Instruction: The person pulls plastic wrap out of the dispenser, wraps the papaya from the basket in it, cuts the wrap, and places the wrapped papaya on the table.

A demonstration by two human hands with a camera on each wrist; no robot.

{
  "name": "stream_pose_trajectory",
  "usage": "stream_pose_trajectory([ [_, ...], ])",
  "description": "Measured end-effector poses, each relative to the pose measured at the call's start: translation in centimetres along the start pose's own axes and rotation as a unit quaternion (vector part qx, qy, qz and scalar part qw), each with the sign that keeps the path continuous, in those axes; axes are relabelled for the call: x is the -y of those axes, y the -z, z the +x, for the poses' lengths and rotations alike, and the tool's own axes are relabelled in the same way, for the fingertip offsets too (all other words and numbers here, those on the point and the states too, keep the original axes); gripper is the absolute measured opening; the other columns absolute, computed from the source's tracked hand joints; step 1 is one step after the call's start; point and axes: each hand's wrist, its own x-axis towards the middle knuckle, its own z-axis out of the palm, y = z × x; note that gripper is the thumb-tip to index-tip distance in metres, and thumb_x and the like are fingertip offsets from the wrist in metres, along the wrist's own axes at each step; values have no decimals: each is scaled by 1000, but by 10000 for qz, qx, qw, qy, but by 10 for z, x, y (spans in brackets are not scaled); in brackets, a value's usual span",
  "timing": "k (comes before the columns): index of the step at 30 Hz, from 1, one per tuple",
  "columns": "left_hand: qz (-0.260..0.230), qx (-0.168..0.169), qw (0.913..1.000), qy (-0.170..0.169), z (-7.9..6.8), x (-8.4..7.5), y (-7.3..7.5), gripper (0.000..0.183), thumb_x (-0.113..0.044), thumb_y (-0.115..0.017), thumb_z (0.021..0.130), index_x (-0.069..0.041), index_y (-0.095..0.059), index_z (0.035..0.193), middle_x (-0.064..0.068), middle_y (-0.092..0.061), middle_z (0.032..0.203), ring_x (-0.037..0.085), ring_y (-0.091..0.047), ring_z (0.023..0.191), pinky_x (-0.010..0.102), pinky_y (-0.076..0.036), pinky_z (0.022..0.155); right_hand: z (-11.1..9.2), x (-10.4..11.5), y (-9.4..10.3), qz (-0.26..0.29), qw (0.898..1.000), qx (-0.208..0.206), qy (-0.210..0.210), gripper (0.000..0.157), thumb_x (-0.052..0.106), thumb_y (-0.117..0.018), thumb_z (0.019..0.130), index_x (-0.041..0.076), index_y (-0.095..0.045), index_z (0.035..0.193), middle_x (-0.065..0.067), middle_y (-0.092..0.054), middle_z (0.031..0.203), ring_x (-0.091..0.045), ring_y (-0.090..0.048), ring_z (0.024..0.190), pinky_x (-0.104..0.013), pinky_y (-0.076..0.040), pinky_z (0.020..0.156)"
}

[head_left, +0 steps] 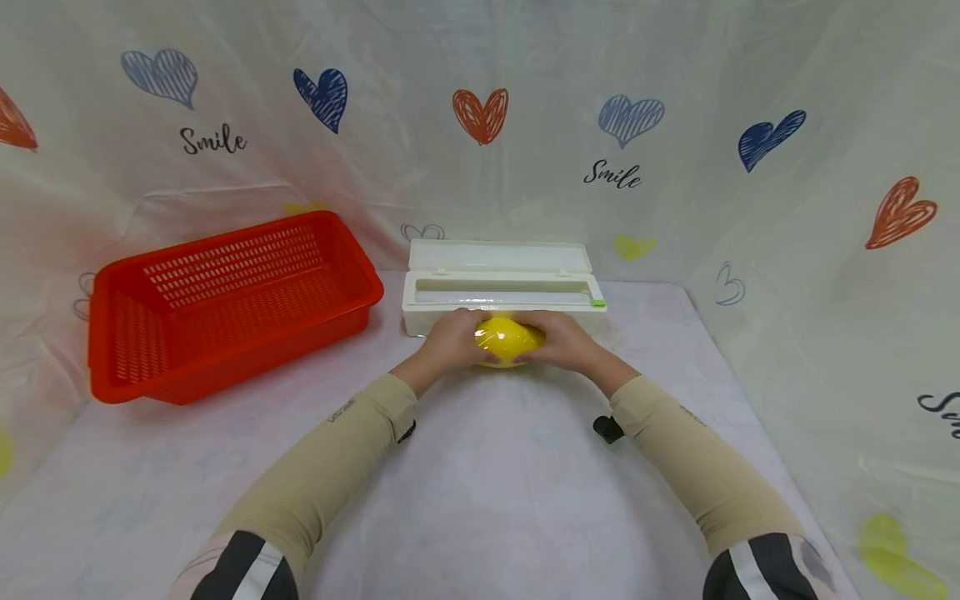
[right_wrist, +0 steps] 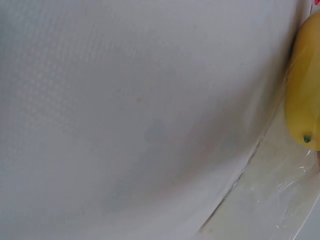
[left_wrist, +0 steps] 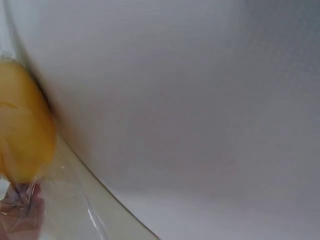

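Note:
Both hands hold a smooth yellow fruit (head_left: 510, 337), possibly a mango, just in front of a white cling film dispenser (head_left: 504, 319). Fingers of the left hand (head_left: 453, 338) curl round its left side, and the right hand (head_left: 564, 342) grips the opposite side. Clear cling film (left_wrist: 75, 195) lies over the fruit (left_wrist: 22, 125) in the left wrist view, with wrinkled film over a fingertip below it. In the right wrist view, a small dark green stem end shows on the fruit (right_wrist: 305, 100), with glossy film (right_wrist: 280, 195) hanging beside it. The dispenser's lid (head_left: 498, 255) stands raised.
A red plastic basket (head_left: 247, 354) with perforated walls stands to the left of the dispenser. A white cloth (head_left: 502, 492) covers the table. Behind hangs a pale curtain (head_left: 540, 50) printed with hearts and the word Smile.

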Motion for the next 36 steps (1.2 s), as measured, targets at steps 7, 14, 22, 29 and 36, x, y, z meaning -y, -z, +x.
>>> stream_pose_trajectory([
  [7,10,26,9995,-327,3,-2,1,63,-34,-86,74,-4,-62,123,9,-65,113,26,-57,101,40,-44,91,-2,-6,2,305,9987,177,-357,65,26,-84,78,12,-56,136,-2,-58,132,-20,-53,115,-40,-41,102],
  [14,-19,100,9996,-280,5,-3,-1,62,-33,-87,73,-4,-63,122,8,-65,115,24,-56,103,39,-43,94,-12,5,1,39,9992,-284,-269,68,32,-85,76,10,-58,134,-6,-54,134,-25,-47,123,-44,-36,106],
  [22,-45,155,9998,-114,4,-5,3,67,-32,-86,74,-3,-61,129,10,-63,122,26,-55,108,39,-42,98,-19,24,-9,-249,9910,-1281,-288,51,27,-87,74,4,-67,115,-8,-58,117,-27,-50,112,-42,-41,101],
  [29,-284,22,9996,-25,3,-1,0,74,-31,-88,73,-4,-57,134,11,-60,129,28,-53,117,40,-38,103,-16,29,-14,-366,9905,-1164,-631,56,21,-89,72,3,-64,119,-10,-57,121,-28,-50,114,-42,-40,103],
  [36,-1090,-48,9940,100,-2,7,-3,74,-21,-89,72,-5,-55,136,10,-56,135,28,-49,123,40,-35,108,-13,28,-15,-654,9891,-1035,-822,57,24,-90,70,5,-65,118,-9,-60,120,-27,-53,112,-40,-42,101],
])
